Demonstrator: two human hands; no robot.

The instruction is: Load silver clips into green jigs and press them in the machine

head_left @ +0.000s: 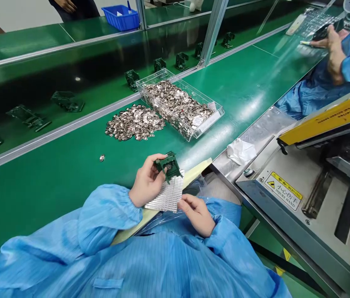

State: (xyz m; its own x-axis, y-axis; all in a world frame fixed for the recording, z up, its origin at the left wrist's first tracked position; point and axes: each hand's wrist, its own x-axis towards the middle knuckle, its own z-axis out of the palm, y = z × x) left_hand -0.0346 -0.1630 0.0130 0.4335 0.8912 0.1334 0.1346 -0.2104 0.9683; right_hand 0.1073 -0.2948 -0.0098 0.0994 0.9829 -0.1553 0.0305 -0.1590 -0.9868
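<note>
My left hand (148,182) is closed around a dark green plastic frame part (169,166), holding it above the work in my lap. Below it lies a silver sheet made of narrow metallic rows (167,198), slightly tilted. At that sheet's lower right edge, my right hand (198,214) pinches with thumb and fingers; any small piece between the fingertips is hidden. Yellow paper (198,171) and clear plastic show underneath the sheet. Ahead on the green bench is a heap of small metal pieces (135,122), and one loose piece (102,157) lies apart from it.
A clear tray (207,127) full of metal pieces stands beside the heap. Green frame parts (28,117) line the belt behind the metal rail. At right are crumpled white tissue (241,151) and a machine with a warning label (284,191). A co-worker's hands (333,49) are beyond.
</note>
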